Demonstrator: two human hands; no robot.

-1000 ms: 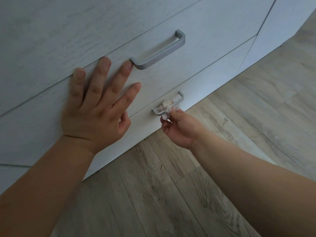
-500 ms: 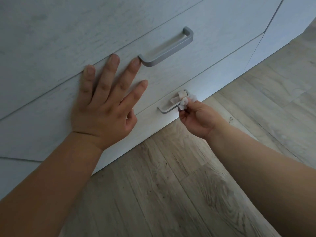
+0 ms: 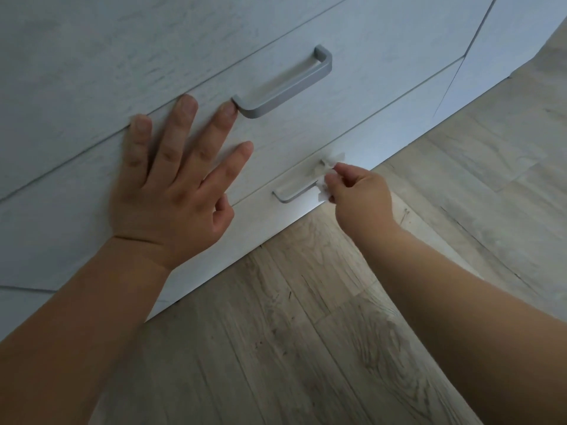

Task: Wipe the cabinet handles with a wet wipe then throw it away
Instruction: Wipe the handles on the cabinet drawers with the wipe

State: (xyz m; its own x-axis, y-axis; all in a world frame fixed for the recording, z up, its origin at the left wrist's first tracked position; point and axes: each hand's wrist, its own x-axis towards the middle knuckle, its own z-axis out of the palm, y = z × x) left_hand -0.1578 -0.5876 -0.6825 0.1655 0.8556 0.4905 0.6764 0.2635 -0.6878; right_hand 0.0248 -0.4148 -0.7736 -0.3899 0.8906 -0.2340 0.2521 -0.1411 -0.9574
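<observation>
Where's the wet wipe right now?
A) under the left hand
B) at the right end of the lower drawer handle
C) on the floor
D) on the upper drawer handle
B: the right hand pinches the wet wipe against the right end of the lower drawer handle; the left hand lies flat, empty.

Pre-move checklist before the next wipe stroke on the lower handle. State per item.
1. Wet wipe secure in the right hand grip: ok, pinched at the fingertips.
2. Wet wipe on the lower handle: ok, bunched at its right end.
3. Left hand bracing: ok, flat with fingers spread on the drawer front above.
4. Left hand clear of the wiping path: ok, it lies above the lower handle, one fingertip at the upper handle.
5. Rest of the lower handle already wiped: cannot tell.
6. Upper handle already wiped: cannot tell.
</observation>
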